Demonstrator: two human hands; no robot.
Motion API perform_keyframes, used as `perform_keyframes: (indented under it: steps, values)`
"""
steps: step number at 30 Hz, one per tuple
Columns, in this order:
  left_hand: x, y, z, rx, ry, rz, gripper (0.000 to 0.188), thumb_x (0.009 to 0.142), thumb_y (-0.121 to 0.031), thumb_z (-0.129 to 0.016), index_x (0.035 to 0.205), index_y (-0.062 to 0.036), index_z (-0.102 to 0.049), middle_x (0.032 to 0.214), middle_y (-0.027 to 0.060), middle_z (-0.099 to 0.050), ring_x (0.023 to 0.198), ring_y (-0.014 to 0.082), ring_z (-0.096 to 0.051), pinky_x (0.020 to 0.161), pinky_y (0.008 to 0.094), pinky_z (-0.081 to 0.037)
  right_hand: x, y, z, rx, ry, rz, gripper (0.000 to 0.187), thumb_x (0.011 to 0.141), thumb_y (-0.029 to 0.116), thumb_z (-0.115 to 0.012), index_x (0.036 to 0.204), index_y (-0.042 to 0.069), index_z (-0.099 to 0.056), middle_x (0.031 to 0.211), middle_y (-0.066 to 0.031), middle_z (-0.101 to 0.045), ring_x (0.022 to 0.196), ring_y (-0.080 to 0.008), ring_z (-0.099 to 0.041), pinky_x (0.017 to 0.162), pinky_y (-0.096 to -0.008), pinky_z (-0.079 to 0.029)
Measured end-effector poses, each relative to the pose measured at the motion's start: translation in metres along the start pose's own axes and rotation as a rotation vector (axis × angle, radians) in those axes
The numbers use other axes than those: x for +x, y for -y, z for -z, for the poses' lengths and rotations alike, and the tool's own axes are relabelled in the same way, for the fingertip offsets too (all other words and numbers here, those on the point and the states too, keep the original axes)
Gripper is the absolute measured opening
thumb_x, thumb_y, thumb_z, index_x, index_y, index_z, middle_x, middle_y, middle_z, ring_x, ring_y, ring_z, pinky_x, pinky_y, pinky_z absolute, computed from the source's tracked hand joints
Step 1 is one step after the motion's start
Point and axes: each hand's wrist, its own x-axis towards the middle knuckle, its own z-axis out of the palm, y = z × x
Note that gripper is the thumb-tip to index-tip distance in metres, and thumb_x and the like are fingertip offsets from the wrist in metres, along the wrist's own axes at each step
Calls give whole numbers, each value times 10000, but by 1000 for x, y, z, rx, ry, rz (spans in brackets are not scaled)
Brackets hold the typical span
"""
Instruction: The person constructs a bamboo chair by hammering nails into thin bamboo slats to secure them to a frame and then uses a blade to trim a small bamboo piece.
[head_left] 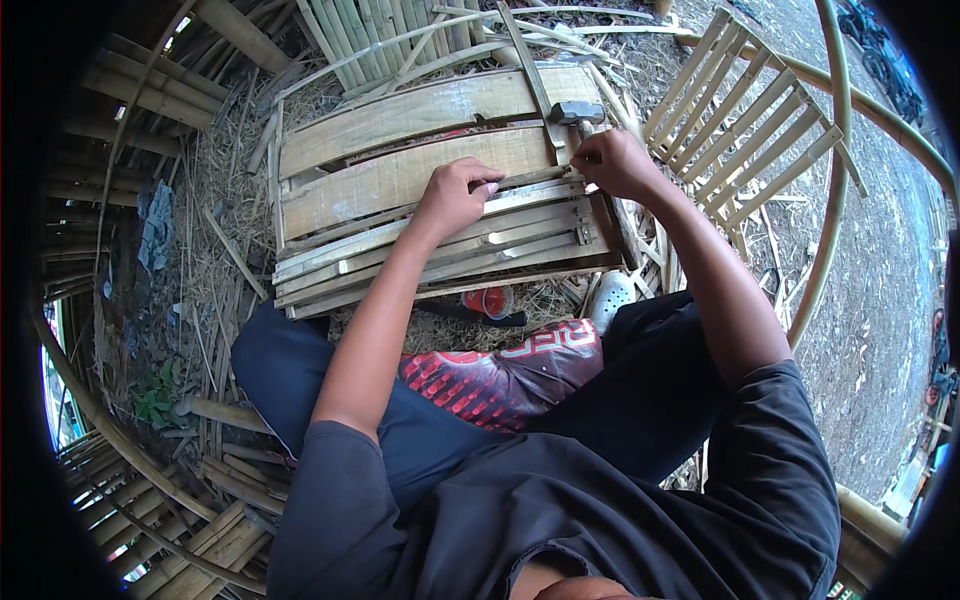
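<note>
So there's a low plank counter with a bunch of pale bamboo strips running lengthwise along its near side. The left grip is on the strips, fingers curled, and the right grip is up by their right end, fingertips bunched; can't really tell what's between them. A hammer sits just beyond it, right beside a flat slat crossing the 2 wide planks. Off right there's a slatted bamboo panel, plus a red cup and 1 white clog on the near side.
</note>
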Motion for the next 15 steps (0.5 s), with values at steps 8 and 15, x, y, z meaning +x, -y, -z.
perform_keyframes:
  steps: [8, 15]
  values:
    - [1, 5, 1, -30, 10, 56, 224, 901, -39, -732, 1111, -59, -805, 1069, 132, -769, 943, 266, -741, 885, 354, -581, 0, 0, 0, -36, 18, -19, 167, 876, 167, -770, 941, 16, -796, 839, -150, -776, 739, -267, -748, 715, -396, -577]
    - [0, 2, 0, -7, -1, -6, 228, 891, -20, -696, 1090, -51, -804, 1048, 145, -762, 931, 290, -738, 879, 365, -583, 2, -10, -4, -98, 45, -26, 171, 856, 161, -777, 928, 8, -796, 835, -148, -776, 742, -266, -748, 728, -391, -581]
